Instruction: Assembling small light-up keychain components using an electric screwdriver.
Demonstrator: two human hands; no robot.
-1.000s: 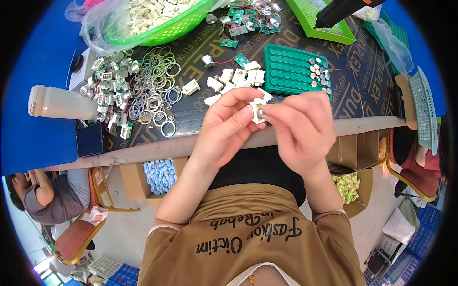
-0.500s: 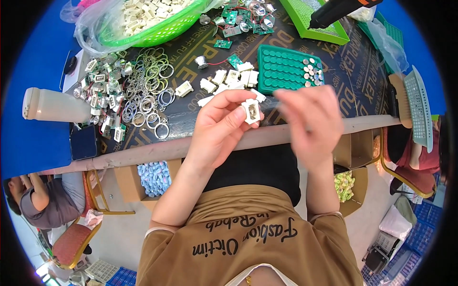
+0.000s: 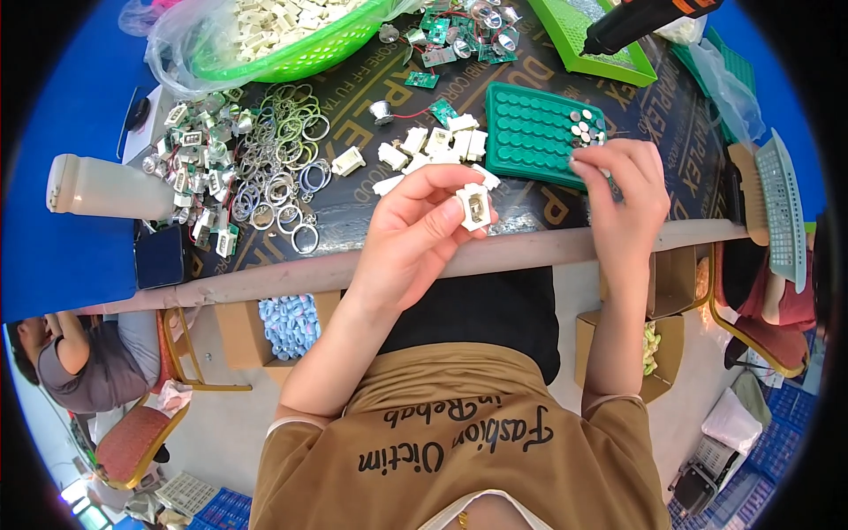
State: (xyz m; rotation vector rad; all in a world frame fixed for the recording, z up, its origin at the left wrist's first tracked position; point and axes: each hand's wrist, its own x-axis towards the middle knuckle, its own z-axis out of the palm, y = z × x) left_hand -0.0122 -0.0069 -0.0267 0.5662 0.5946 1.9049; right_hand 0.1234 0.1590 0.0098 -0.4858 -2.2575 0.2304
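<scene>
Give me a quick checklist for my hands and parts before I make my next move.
1. Left grip holding the white plastic housing: ok.
2. Housing's opening uncovered: ok, it faces the camera.
3. Right grip at the green tray: ok, fingertips by its near right corner.
4. Button cell between those fingertips: cannot tell.
5. Loose button cells on the tray: ok, several visible.

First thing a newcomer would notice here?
Probably the lime-green basket heaped with cream plastic housings at the table's far edge, left of centre. Next, mid-picture, the left hand pinching one open white housing, while the right hand is at the near right corner of the dark green welled tray. Left of them sprawls a tangle of metal rings.
</scene>
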